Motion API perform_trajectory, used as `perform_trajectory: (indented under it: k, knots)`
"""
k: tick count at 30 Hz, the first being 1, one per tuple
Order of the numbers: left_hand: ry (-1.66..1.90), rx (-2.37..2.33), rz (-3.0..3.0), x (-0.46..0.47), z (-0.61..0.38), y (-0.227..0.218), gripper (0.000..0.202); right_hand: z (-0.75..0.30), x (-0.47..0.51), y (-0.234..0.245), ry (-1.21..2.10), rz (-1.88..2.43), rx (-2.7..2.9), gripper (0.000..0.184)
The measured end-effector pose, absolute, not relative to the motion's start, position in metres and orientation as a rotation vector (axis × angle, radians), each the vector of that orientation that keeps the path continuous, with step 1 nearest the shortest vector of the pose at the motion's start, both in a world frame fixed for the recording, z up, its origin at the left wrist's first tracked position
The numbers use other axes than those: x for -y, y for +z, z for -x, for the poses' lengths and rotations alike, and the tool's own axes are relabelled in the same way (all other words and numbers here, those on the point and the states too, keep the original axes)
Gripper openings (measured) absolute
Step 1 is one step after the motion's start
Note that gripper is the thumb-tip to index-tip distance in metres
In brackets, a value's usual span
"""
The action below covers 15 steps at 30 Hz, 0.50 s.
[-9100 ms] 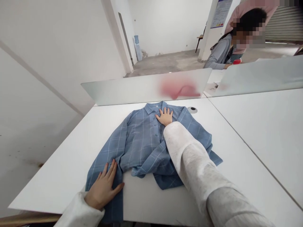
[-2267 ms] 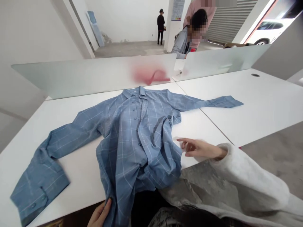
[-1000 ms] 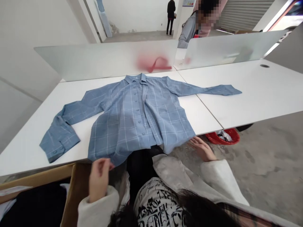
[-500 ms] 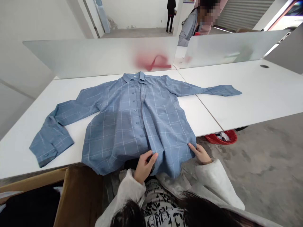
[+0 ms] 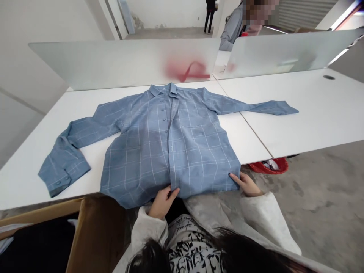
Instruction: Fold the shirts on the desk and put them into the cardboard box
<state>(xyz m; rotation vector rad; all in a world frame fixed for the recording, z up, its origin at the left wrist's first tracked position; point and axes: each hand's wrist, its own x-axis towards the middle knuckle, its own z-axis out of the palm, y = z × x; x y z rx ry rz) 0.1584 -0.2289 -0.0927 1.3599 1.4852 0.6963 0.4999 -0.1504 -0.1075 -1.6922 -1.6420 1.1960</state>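
A blue long-sleeved shirt (image 5: pixel 196 140) with thin white checks lies front up on the white table, collar at the far side and both sleeves spread outward. Its hem reaches over the near table edge. My left hand (image 5: pixel 162 201) pinches the bottom of the front button placket between thumb and fingers. At the lower right corner of the hem, my right hand (image 5: pixel 248 184) grips the cloth, thumb on top and fingers beneath. Between the two hands the right front panel is stretched fairly flat. Buttons show along the upper placket; the lower ones are covered by the overlapping panel.
Frosted dividers (image 5: pixel 119 64) stand along the back of the table (image 5: pixel 318 125), with a blurred red item behind. A cardboard box (image 5: pixel 99 231) holding dark cloth sits below left. A red bin (image 5: pixel 280 167) is under the table. Two people (image 5: pixel 210 15) are beyond.
My left hand has moved left and slightly down with the placket, and my right hand slightly right. The right front panel, wrinkled before, is now pulled taut and covers the lower buttons.
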Motion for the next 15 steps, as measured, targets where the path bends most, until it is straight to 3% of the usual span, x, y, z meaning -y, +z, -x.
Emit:
perform_trajectory:
  k: [4, 10, 15]
  knots:
    - [0.761, -1.418, -1.329, 0.229, -0.154, -0.095, 0.045, -0.503, 0.153, -0.103, 1.243, 1.619, 1.7, 0.059]
    - [0.293, -1.63, -1.562, 0.242, -0.118, -0.096, 0.03, -0.508, 0.152, -0.103, 1.023, 1.84, 1.905, 0.054]
    - [0.866, -1.773, -1.438, 0.265, -0.082, -0.052, 0.036, -0.508, 0.157, -0.062, 0.599, 1.843, 2.035, 0.05]
